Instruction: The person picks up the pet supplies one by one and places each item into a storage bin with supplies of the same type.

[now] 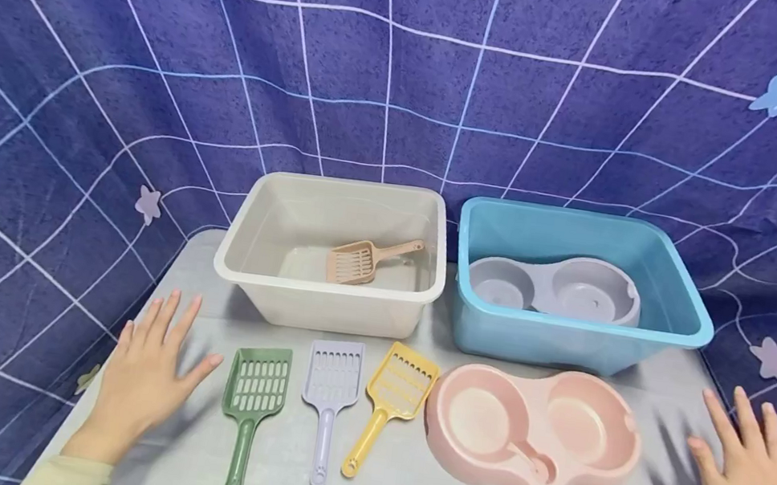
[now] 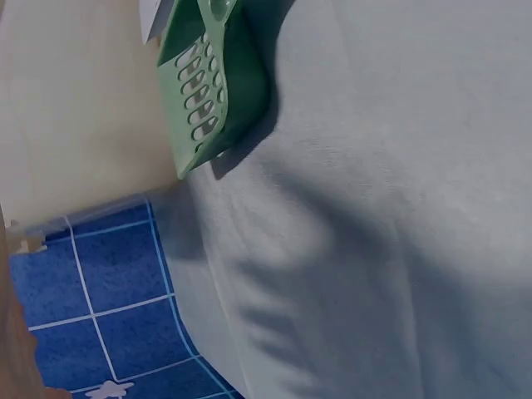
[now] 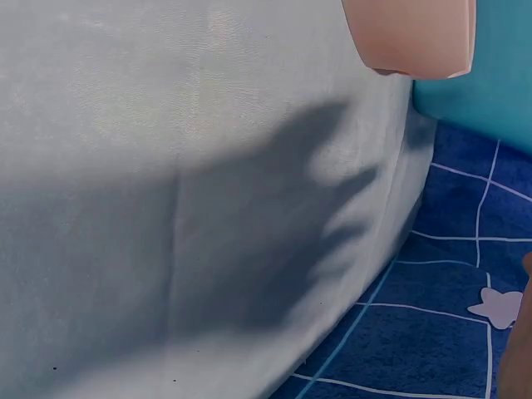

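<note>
While our left hand (image 1: 148, 376) and right hand (image 1: 755, 480) spread wide, we'd grip the seemingly light, stiff green scoop (image 1: 249, 418) by its handle (image 1: 240, 459).

Seeing three scoops (image 1: 327, 417) left of the front bowl (image 1: 541, 411); behind it, one tub (image 1: 565, 345) containing another bowl (image 1: 544, 282); behind-left, another tub (image 1: 332, 311) containing a fourth scoop (image 1: 379, 255).

From here I see a green slotted plastic scoop (image 1: 250, 413), lavender slotted scoop (image 1: 328, 410), yellow slotted scoop (image 1: 382, 413), pink double-bowl feeder (image 1: 543, 415), cream rectangular tub (image 1: 336, 310) and blue rectangular tub (image 1: 543, 342); the violet-blue fabric curtain (image 1: 344, 133) carries a pale grid pattern with stars.
</note>
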Demonstrator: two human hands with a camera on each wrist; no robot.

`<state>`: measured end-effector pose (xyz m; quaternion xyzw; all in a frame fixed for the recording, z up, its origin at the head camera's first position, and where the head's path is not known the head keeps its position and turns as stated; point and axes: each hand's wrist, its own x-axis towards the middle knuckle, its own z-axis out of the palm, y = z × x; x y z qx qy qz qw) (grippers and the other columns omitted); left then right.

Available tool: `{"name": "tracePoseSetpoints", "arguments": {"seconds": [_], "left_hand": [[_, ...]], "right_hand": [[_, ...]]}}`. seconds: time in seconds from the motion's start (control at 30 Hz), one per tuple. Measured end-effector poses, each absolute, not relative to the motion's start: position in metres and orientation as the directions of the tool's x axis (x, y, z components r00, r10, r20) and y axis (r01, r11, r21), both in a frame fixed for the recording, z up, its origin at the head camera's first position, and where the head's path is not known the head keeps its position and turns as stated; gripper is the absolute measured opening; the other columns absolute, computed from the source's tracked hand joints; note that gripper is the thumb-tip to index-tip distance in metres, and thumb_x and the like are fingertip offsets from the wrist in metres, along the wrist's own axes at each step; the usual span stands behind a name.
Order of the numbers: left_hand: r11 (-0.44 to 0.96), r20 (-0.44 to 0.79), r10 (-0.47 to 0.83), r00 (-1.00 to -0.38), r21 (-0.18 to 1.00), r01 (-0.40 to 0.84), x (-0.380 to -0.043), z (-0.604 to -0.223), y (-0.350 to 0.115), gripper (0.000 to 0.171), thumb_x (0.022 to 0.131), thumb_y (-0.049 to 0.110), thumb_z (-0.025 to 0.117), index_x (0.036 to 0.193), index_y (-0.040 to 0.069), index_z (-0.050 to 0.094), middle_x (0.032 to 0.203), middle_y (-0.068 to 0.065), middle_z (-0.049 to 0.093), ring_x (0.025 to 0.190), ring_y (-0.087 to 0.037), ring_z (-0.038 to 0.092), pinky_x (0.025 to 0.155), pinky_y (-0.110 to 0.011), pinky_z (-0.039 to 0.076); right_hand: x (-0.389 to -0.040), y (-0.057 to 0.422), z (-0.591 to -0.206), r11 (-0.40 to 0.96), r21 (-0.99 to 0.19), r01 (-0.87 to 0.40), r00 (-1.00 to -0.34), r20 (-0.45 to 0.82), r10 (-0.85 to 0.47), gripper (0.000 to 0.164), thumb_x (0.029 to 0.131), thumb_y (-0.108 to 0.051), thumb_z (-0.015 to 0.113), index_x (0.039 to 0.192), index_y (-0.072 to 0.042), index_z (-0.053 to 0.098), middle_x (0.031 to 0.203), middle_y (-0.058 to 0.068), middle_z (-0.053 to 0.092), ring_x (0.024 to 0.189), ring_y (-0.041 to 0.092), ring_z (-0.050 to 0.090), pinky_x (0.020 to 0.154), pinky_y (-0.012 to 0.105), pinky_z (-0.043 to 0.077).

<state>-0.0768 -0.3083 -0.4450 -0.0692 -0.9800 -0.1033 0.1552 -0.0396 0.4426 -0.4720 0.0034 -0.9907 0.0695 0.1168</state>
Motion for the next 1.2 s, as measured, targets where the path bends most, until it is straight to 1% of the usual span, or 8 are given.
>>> {"name": "tracePoseSetpoints", "arguments": {"seconds": [0.13, 0.47, 0.6, 0.67, 0.77, 0.9, 1.1, 1.2], "left_hand": [[0.962, 0.342, 0.103, -0.934, 0.203, 0.180, -0.081, -0.442, -0.308, 0.088, 0.092, 0.052, 0.062, 0.160, 0.020, 0.017, 0.162, -0.018, 0.018, 0.150, -0.035, 0.009, 0.114, -0.064, 0.006], [0.932, 0.392, 0.106, -0.914, 0.281, 0.229, -0.097, -0.437, -0.314, 0.080, 0.096, 0.045, 0.059, 0.160, 0.018, 0.018, 0.163, -0.016, 0.016, 0.150, -0.032, 0.009, 0.115, -0.063, 0.009], [0.914, 0.435, 0.101, -0.895, 0.315, 0.256, -0.103, -0.435, -0.314, 0.077, 0.097, 0.041, 0.060, 0.159, 0.016, 0.021, 0.163, -0.015, 0.018, 0.148, -0.037, 0.016, 0.116, -0.060, 0.012], [0.905, 0.438, 0.093, -0.894, 0.338, 0.260, -0.105, -0.434, -0.313, 0.077, 0.096, 0.040, 0.060, 0.159, 0.017, 0.022, 0.163, -0.013, 0.017, 0.146, -0.041, 0.019, 0.114, -0.061, 0.015], [0.890, 0.430, 0.080, -0.899, 0.375, 0.259, -0.109, -0.434, -0.311, 0.074, 0.097, 0.039, 0.060, 0.159, 0.021, 0.023, 0.164, -0.010, 0.016, 0.144, -0.044, 0.022, 0.110, -0.064, 0.021], [0.875, 0.435, 0.071, -0.898, 0.404, 0.265, -0.116, -0.432, -0.311, 0.069, 0.098, 0.039, 0.058, 0.158, 0.026, 0.026, 0.164, -0.006, 0.015, 0.145, -0.040, 0.021, 0.107, -0.067, 0.023], [0.848, 0.449, 0.068, -0.891, 0.444, 0.289, -0.132, -0.427, -0.310, 0.067, 0.099, 0.038, 0.058, 0.157, 0.026, 0.029, 0.164, -0.004, 0.018, 0.145, -0.040, 0.022, 0.107, -0.067, 0.023], [0.836, 0.470, 0.044, -0.882, 0.466, 0.290, -0.139, -0.425, -0.307, 0.064, 0.098, 0.037, 0.060, 0.155, 0.026, 0.035, 0.163, -0.002, 0.023, 0.145, -0.037, 0.026, 0.104, -0.067, 0.028]], "right_hand": [[-0.038, 0.442, -0.470, 0.991, -0.134, -0.025, -0.972, 0.234, 0.007, 0.069, 0.103, -0.042, 0.046, 0.160, -0.028, 0.009, 0.164, 0.016, 0.000, 0.148, 0.039, -0.011, 0.107, 0.069, -0.015], [-0.038, 0.436, -0.468, 0.990, -0.136, -0.030, -0.969, 0.247, 0.004, 0.071, 0.102, -0.044, 0.048, 0.160, -0.026, 0.012, 0.165, 0.013, -0.002, 0.149, 0.039, -0.010, 0.109, 0.068, -0.013], [-0.038, 0.435, -0.468, 0.990, -0.136, -0.040, -0.966, 0.257, -0.004, 0.072, 0.101, -0.042, 0.051, 0.160, -0.028, 0.012, 0.165, 0.012, -0.002, 0.149, 0.039, -0.009, 0.109, 0.068, -0.013], [-0.036, 0.435, -0.468, 0.990, -0.134, -0.045, -0.965, 0.261, -0.008, 0.073, 0.101, -0.041, 0.052, 0.160, -0.028, 0.012, 0.165, 0.012, -0.002, 0.149, 0.039, -0.009, 0.109, 0.069, -0.013], [-0.033, 0.436, -0.468, 0.989, -0.133, -0.059, -0.962, 0.272, -0.021, 0.073, 0.100, -0.041, 0.053, 0.160, -0.027, 0.013, 0.165, 0.014, 0.001, 0.149, 0.039, -0.009, 0.108, 0.069, -0.013], [-0.032, 0.435, -0.470, 0.989, -0.130, -0.072, -0.958, 0.287, -0.032, 0.070, 0.101, -0.041, 0.051, 0.160, -0.027, 0.014, 0.165, 0.014, 0.004, 0.149, 0.038, -0.006, 0.109, 0.070, -0.010], [-0.030, 0.432, -0.472, 0.986, -0.135, -0.094, -0.951, 0.305, -0.049, 0.068, 0.102, -0.038, 0.050, 0.160, -0.027, 0.015, 0.164, 0.014, 0.007, 0.149, 0.038, -0.003, 0.109, 0.071, -0.006], [-0.030, 0.430, -0.472, 0.984, -0.140, -0.110, -0.948, 0.313, -0.061, 0.068, 0.102, -0.038, 0.050, 0.160, -0.026, 0.016, 0.165, 0.013, 0.007, 0.149, 0.038, -0.003, 0.109, 0.070, -0.007]]}}
